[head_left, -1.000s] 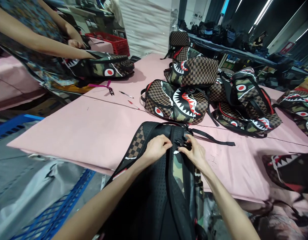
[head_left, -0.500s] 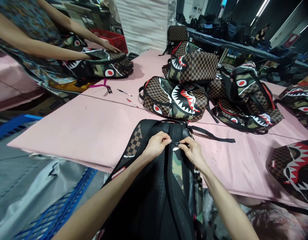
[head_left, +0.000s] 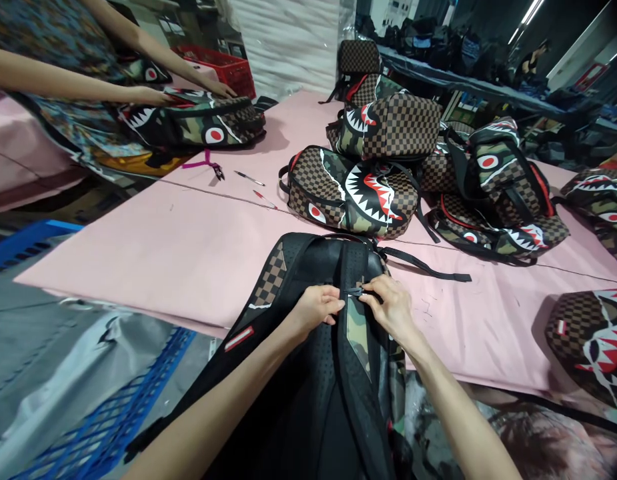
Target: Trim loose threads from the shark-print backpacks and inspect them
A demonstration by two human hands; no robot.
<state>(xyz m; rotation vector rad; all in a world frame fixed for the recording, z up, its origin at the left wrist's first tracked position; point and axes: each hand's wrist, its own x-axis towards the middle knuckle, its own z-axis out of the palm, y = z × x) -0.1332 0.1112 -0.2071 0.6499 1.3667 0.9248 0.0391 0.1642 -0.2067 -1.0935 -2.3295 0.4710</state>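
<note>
A black backpack (head_left: 308, 387) lies back-side up at the near edge of the pink table, its padded shoulder straps facing me. Across one shoulder strap (head_left: 352, 333), which has a camouflage patch, runs a short thin black strap (head_left: 353, 291) with a small shiny spot. My left hand (head_left: 319, 305) pinches it at the left end, fingertips pressed together. On the other side, the thumb and fingers of my right hand (head_left: 387, 300) are closed on its right end. The exact fastening between my fingertips is too small to make out.
Checkered shark-face backpacks (head_left: 353, 193) are piled beyond mine, with another bag (head_left: 588, 340) at right. A pen (head_left: 249, 178), a red pen (head_left: 265, 199) and small snips (head_left: 217, 171) lie on the pink table (head_left: 138, 247). Left, a co-worker's hands (head_left: 155, 97) handle a backpack. A blue crate (head_left: 113, 407) stands below.
My left hand has shifted slightly down, its fingers less curled. My right hand stays pinched, slightly lower. The co-worker's near hand has drawn back, out of the bag's opening.
</note>
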